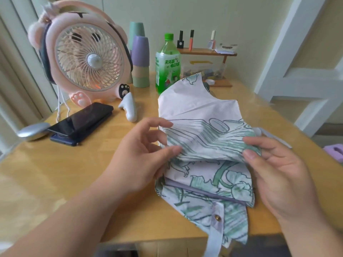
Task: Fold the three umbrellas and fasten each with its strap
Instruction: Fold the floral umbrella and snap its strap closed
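Observation:
A white umbrella [200, 115] with green leaf drawings lies loose and unfolded on the wooden table [55, 173], right of centre. My left hand [141, 154] pinches a fold of its canopy between thumb and fingers at the left side. My right hand [278, 169] pinches the same fold at the right edge. The umbrella's strap [216, 225] with a brass snap hangs over the table's front edge, unfastened. A lilac rib or seam [204, 191] runs across the lower canopy. No other umbrella is in view.
A pink desk fan [87, 56] stands at the back left, with stacked cups [141, 60] and a green bottle [167, 65] beside it. A dark phone [81, 121], a grey mouse [33, 131] and a white gadget [130, 106] lie left. A small shelf [206, 51] holds nail polish bottles.

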`<state>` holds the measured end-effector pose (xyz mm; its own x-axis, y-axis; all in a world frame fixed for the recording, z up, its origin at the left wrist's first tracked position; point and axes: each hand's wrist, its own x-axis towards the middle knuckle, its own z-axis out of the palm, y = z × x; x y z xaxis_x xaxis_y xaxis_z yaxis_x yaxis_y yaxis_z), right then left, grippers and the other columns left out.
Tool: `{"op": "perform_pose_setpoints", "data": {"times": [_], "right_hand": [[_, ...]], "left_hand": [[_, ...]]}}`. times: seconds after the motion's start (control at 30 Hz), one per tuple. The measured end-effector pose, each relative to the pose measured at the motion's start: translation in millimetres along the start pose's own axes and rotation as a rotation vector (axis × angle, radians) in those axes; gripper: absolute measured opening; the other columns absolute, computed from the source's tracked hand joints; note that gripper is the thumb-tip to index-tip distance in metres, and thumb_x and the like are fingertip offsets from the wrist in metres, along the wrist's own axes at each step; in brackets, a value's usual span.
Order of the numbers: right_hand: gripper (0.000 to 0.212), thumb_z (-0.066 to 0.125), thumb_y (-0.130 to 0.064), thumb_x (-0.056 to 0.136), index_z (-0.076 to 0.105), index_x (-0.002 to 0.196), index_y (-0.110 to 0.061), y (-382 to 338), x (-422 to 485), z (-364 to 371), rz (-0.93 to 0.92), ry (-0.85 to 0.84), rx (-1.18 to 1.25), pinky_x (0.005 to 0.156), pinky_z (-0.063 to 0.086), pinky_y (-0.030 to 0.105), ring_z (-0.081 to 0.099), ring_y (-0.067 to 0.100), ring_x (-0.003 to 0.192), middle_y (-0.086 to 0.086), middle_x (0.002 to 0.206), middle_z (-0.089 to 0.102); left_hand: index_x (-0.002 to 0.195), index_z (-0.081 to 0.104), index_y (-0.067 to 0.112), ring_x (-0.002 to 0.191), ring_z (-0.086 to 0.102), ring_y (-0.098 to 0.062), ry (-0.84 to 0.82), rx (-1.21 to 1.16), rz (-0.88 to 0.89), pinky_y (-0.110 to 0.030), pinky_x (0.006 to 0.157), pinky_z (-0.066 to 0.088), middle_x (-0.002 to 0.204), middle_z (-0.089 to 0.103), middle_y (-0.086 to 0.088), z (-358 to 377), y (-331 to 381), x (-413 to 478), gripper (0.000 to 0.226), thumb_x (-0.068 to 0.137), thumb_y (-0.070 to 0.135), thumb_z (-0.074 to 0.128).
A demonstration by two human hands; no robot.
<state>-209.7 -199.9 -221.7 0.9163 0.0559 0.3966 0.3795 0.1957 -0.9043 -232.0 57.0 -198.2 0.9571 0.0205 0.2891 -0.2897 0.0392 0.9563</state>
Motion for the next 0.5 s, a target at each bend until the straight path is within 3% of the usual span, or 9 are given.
{"op": "perform_pose_setpoints", "data": {"times": [0.1,0.2,0.27,0.33,0.4,0.5], "right_hand": [[0.049,0.091,-0.049,0.065,0.078,0.106,-0.025,-1,2,1,0.009,0.013,0.090,0.095,0.054,0.047,0.072,0.028,0.097,0.011,0.098,0.078],[0.031,0.077,-0.022,0.076,0.074,0.107,-0.024,-4,3,4,0.035,0.020,0.179,0.092,0.055,0.048,0.073,0.028,0.098,0.012,0.100,0.078],[0.031,0.060,-0.004,0.083,0.065,0.110,-0.019,-9,5,6,0.060,0.030,0.262,0.085,0.061,0.046,0.073,0.028,0.097,0.013,0.101,0.077],[0.036,0.051,0.002,0.085,0.060,0.113,-0.018,-12,7,4,0.086,0.033,0.308,0.081,0.063,0.043,0.072,0.028,0.097,0.013,0.102,0.075],[0.037,0.058,-0.003,0.086,0.058,0.120,-0.018,-12,7,3,0.090,-0.010,0.317,0.081,0.062,0.043,0.071,0.029,0.098,0.015,0.105,0.074],[0.069,0.086,-0.017,0.079,0.053,0.139,-0.024,-8,2,2,0.061,-0.209,0.223,0.098,0.056,0.045,0.066,0.031,0.120,0.014,0.133,0.067]], "left_hand": [[0.103,0.053,0.009,0.035,0.033,-0.016,0.063,-0.104,0.037,-0.022,0.036,0.025,0.068,0.053,-0.011,-1,-2,3,0.027,0.081,0.010,0.069],[0.101,0.057,0.012,0.035,0.036,-0.018,0.094,-0.153,0.008,-0.021,0.038,0.024,0.073,0.054,-0.016,-1,-4,4,0.019,0.086,0.017,0.067],[0.112,0.061,0.017,0.038,0.049,-0.024,0.034,-0.132,-0.023,-0.024,0.038,0.033,0.082,0.060,-0.015,-5,-5,4,0.027,0.089,0.020,0.074],[0.130,0.057,0.027,0.051,0.062,-0.031,-0.124,-0.104,-0.019,-0.028,0.044,0.045,0.097,0.067,-0.013,-9,-8,2,0.055,0.082,0.015,0.081],[0.135,0.053,0.033,0.057,0.064,-0.030,-0.224,0.001,0.043,-0.030,0.053,0.052,0.104,0.070,-0.012,-8,-12,-2,0.069,0.078,0.009,0.083],[0.119,0.064,0.028,0.048,0.054,-0.021,-0.065,0.068,0.107,-0.026,0.048,0.047,0.090,0.064,-0.019,-4,-12,-1,0.047,0.078,0.010,0.080]]}}
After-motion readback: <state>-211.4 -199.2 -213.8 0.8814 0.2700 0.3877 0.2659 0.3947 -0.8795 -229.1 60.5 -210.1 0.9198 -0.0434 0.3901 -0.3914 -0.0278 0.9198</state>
